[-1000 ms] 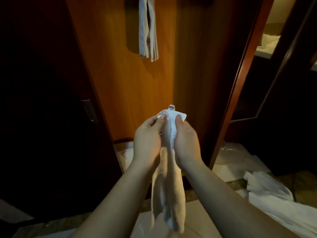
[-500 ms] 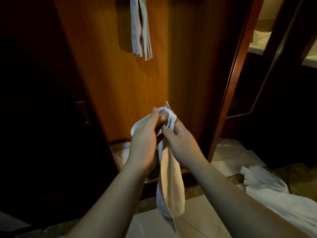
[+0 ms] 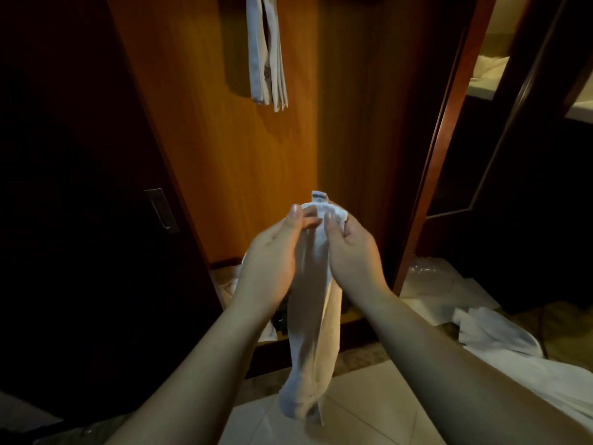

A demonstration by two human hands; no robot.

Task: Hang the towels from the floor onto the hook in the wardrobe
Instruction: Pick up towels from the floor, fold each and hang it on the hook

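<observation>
Nearest, one white towel (image 3: 309,316) hangs straight down, long axis vertical, its top bunched between both hands, label tab (image 3: 319,198) sticking up. The left hand (image 3: 272,261) pinches the top from the left, the right hand (image 3: 351,252) from the right, both equally near. On the floor (image 3: 369,399) to the right lies more white cloth (image 3: 500,342), number unclear. Farther, up and slightly left in the wardrobe (image 3: 224,155), one towel (image 3: 267,53) already hangs; the hook is out of view.
</observation>
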